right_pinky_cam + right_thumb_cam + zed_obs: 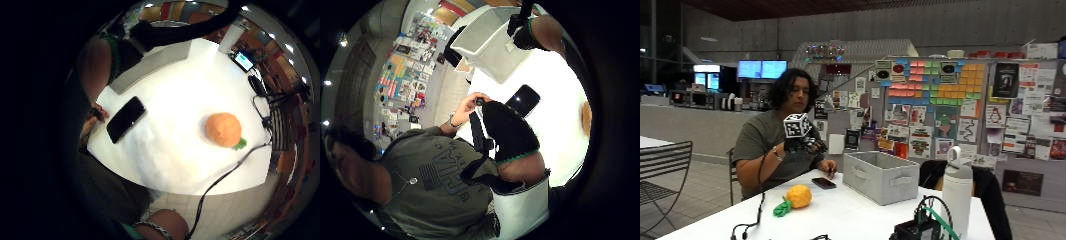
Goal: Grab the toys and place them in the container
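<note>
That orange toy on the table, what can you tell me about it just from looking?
The orange toy is a rounded, bumpy-looking lump with a green leafy tuft at one end, perhaps a soft fruit. It lies on its side on the white table, near the edge, apart from the phone and the grey container. Nothing touches it; the gloved right hand is raised above the table.

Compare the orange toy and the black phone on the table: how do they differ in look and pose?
The toy is round, orange and bulges up from the table, with a green leafy end; the phone is a dark, flat rectangle lying on its back. The toy sits nearer the table edge; the phone lies nearer the grey container. Both rest untouched on the white table.
</note>
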